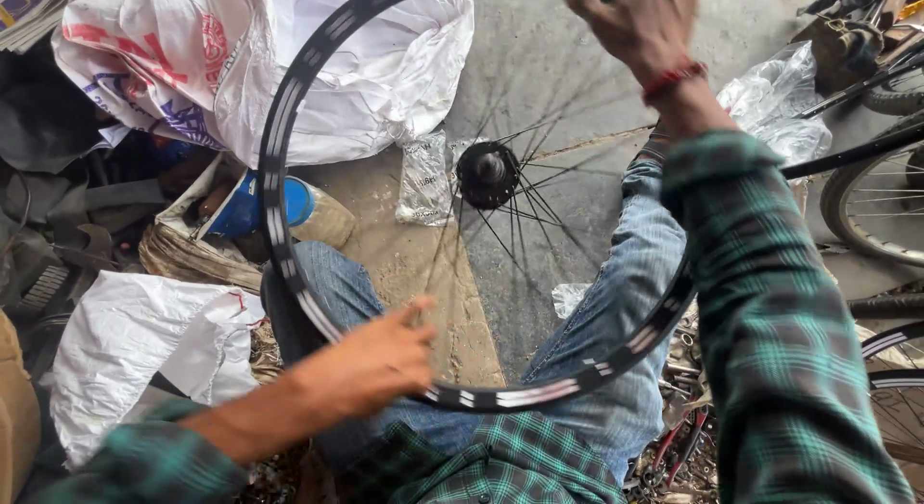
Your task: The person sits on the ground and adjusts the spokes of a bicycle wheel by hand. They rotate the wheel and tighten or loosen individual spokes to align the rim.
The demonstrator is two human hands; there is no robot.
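Right sleeve (789, 350) closest to camera: green plaid, fills the lower right, red thread band at the wrist. Right hand (640, 21) is up top, fingers (589, 5) curled over the rim (274, 167) at its upper edge, closed on it. Left hand (371, 361) is low and blurred; fingers (416, 311) loosely spread, thumb up, at the rim's bottom-left arc. Contact likely, but can't tell if it's a real grip.

Wheel: black rim with white markings, no tyre, held tilted over the lap. Hub (486, 174) black, roughly centre frame, thin spokes (539, 230) fanning out to the rim. Bottom arc sits over the jeans (616, 302), knees apart either side of it.

Seen through and behind the wheel: concrete floor (549, 61) and a clear plastic packet (424, 180) just left of the hub. Big white printed sack (250, 71) top left, partly behind the rim. Blue tin (260, 206) in a frayed bag just outside the rim on the left. Another white sack (135, 340) lower left. Crumpled clear plastic (784, 100) upper right; tyred bicycle wheel (881, 206) at the right edge.
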